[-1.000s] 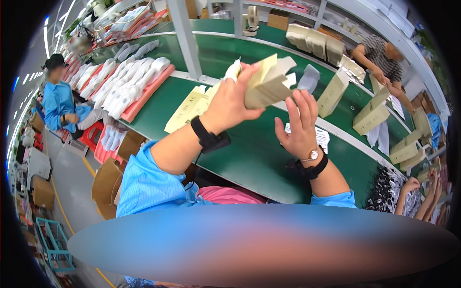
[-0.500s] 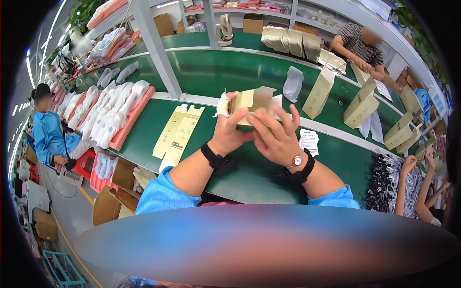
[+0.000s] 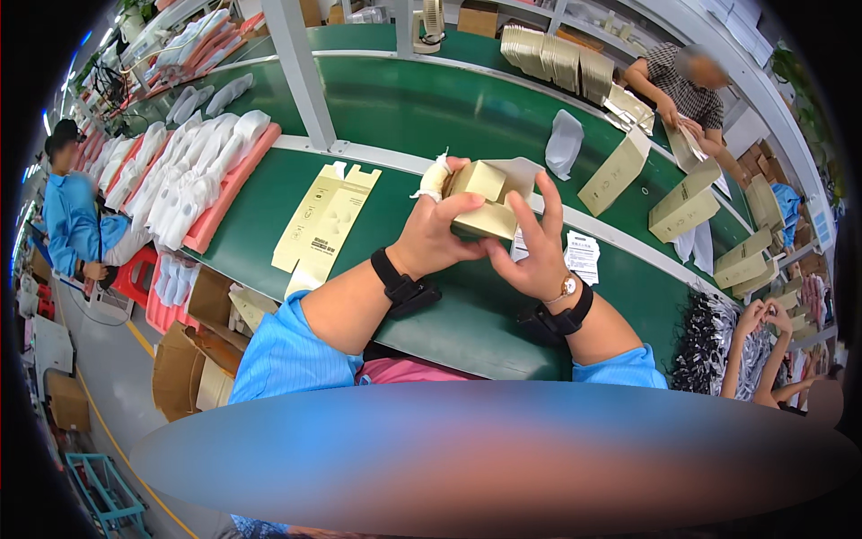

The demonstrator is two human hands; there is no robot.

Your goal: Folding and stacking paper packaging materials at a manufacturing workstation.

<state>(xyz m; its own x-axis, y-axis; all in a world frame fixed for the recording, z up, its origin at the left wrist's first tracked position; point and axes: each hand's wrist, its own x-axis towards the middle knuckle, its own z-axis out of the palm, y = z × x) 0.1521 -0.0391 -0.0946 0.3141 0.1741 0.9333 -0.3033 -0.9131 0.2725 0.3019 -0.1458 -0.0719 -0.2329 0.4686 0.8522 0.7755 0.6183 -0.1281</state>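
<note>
A small beige carton is held up above the green table between both my hands, one end flap raised. My left hand grips its left side, thumb across the front; white wrapping shows at a fingertip. My right hand clasps the right side, fingers up along the flap and thumb underneath. The inside of the carton is mostly hidden. Left of my hands a flattened beige carton lies on the table. Printed leaflets lie just beyond my right hand.
White-bagged goods fill a pink tray at the left. Upright beige cartons stand on the conveyor at the right, near a bagged item. A grey post rises ahead. Dark and silver cords pile at the right; co-workers sit around.
The carton has tipped so its front face shows more. My right fingers have moved from its front to its right side, thumb now below. The whole view has shifted slightly.
</note>
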